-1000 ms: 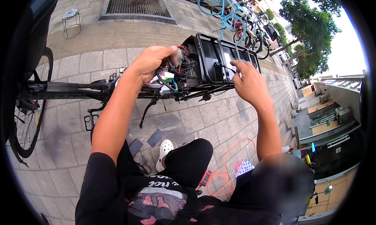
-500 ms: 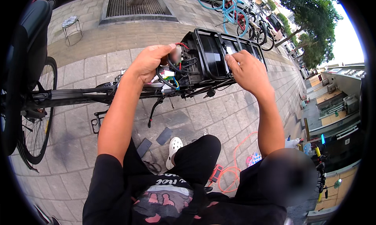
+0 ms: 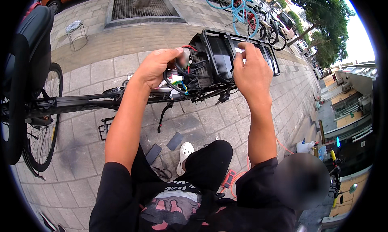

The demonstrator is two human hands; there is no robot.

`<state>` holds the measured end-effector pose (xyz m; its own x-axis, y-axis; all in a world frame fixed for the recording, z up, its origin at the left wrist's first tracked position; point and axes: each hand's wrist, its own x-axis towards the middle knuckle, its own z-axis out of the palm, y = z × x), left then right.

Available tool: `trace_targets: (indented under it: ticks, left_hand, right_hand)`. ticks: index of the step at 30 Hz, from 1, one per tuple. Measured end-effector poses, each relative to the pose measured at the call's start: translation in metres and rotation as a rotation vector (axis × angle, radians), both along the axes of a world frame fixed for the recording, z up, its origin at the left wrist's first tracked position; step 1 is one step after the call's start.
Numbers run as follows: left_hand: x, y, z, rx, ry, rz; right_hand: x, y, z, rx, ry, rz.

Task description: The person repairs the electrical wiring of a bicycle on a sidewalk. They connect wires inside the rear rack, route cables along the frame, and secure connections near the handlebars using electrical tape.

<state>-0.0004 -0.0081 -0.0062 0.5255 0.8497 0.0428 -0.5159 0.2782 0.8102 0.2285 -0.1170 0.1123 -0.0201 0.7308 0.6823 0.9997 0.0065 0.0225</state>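
In front of me stands a bicycle with a black frame tube [image 3: 83,100] and a black rear rack [image 3: 220,54]. My left hand [image 3: 157,67] is closed, thumb and fingers pinched on a black cable [image 3: 166,79] at the bundle of wires ahead of the rack. Red wire [image 3: 190,47], white connectors [image 3: 176,77] and blue and yellow wires show there. A blurred patch covers part of the bundle beside my fingertips. My right hand [image 3: 254,70] hovers over the rack's near side, thumb and forefinger apart with nothing seen between them. The palm side is hidden.
A dark phone-like slab [image 3: 153,154] and a flat grey piece [image 3: 175,141] lie on the paving by my shoe [image 3: 186,153]. An orange cord [image 3: 238,177] runs at the right. A small stool [image 3: 74,27] and parked bicycles [image 3: 245,14] stand beyond.
My right hand has shifted slightly left, turned more upright, and its thumb and forefinger have spread from the rack bar. The left hand stays on the cable. The view has tilted slightly.
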Motion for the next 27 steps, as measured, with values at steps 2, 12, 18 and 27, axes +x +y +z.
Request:
trace_targets:
  ticks: [2, 12, 18, 27]
  left_hand:
    - [-0.005, 0.005, -0.004, 0.024, 0.048, -0.003]
    - [-0.003, 0.000, 0.007, -0.001, 0.059, -0.021]
    - [-0.006, 0.006, 0.002, 0.033, 0.081, 0.006]
    - [-0.007, 0.009, 0.001, 0.017, 0.131, 0.029]
  right_hand:
    - [-0.021, -0.010, 0.010, -0.105, 0.146, -0.062]
    - [-0.089, -0.047, -0.058, -0.016, 0.520, 0.378]
    - [-0.116, -0.025, -0.076, -0.250, 0.738, 0.096]
    - [-0.109, -0.008, -0.073, -0.360, 0.728, 0.027]
